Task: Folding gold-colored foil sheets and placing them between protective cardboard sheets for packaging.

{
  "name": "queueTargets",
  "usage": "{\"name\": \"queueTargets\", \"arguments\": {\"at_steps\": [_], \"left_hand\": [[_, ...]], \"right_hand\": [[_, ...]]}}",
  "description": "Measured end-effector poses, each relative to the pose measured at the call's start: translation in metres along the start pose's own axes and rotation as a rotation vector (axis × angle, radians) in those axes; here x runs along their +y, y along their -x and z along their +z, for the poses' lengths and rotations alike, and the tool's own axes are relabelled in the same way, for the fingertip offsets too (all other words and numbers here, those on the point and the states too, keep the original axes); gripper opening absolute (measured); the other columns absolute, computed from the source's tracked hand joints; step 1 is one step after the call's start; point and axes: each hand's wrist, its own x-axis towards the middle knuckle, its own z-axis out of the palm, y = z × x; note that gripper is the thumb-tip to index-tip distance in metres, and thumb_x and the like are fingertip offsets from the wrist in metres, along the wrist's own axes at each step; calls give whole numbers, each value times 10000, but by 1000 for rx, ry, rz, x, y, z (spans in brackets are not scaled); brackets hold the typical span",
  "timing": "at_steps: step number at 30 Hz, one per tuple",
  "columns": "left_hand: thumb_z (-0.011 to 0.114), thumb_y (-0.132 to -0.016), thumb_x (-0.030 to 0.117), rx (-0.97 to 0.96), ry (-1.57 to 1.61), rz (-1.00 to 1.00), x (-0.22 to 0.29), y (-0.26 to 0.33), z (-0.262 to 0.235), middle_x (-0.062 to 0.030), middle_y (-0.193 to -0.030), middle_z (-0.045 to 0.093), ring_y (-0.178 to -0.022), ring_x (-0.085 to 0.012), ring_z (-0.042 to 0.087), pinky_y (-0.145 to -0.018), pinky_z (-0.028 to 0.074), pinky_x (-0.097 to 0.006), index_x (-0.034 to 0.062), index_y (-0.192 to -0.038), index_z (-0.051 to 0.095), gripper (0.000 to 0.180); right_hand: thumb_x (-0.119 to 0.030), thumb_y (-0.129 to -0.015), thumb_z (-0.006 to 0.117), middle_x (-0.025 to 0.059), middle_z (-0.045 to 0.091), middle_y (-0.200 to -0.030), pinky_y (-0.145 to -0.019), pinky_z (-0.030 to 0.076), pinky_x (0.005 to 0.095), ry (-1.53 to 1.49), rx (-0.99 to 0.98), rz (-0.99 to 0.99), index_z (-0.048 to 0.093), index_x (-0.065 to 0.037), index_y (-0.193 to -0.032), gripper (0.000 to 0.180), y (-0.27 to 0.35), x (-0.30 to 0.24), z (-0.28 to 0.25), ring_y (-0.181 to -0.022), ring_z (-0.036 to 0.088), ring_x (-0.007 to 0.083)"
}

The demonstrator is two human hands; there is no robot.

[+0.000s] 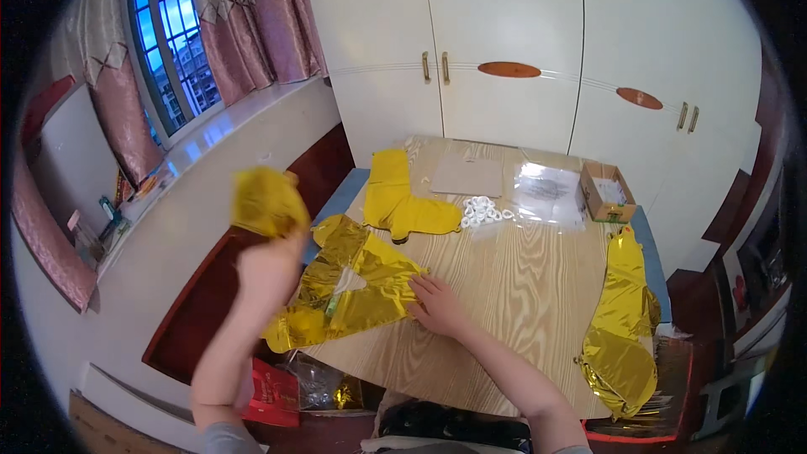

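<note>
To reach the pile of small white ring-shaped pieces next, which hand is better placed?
Probably the right hand: it lies open at the edge of the shiny gold foil sheet, nearer the small white ring-shaped pieces. The left hand is raised farther left, holding another gold foil piece.

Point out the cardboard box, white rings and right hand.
Cardboard box (613, 213), head view: front wall.
White rings (481, 212), head view: middle of the pile.
Right hand (440, 307), head view: back of the hand.

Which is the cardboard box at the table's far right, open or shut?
Open: the cardboard box has an uncovered top, with white contents showing inside.
</note>
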Motion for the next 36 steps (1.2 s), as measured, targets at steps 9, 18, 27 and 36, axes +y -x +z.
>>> {"name": "queueTargets", "arguments": {"at_steps": [9, 18, 27, 36], "left_hand": [[585, -794, 182, 10, 608, 378, 199, 51, -63, 6, -587, 530, -441, -136, 541, -350, 404, -317, 101, -1116, 632, 335], [535, -937, 424, -671, 1195, 720, 212, 35, -84, -105, -1023, 683, -875, -330, 675, -724, 545, -439, 129, -1321, 502, 485], [476, -877, 654, -613, 974, 675, 247, 49, 17, -158, -1571, 190, -1407, -512, 146, -1054, 124, -741, 277, -1495, 306, 744], [502, -876, 632, -481, 880, 529, 263, 83, -44, -234, -1464, 372, -1294, -544, 363, -1019, 313, -676, 246, -1474, 340, 730]], "right_hand": [[-246, -936, 601, 69, 676, -1069, -828, 493, 288, -987, -157, 813, 615, -9, -1193, 350, 32, -28, -71, -915, 626, 143], [-211, -884, 678, 51, 680, -848, -660, 496, 273, -726, 12, 907, 672, -17, -998, 225, 97, 72, -138, -755, 620, 139], [-299, -854, 682, 206, 562, -1225, -899, 467, 436, 157, 132, 574, 497, -6, -1282, 551, 94, 137, -163, -1077, 568, 350], [-576, -919, 450, 216, 321, -1502, -1111, 192, 609, 355, -300, 382, 362, -77, -1449, 733, 116, 47, -117, -1396, 270, 412]]}}
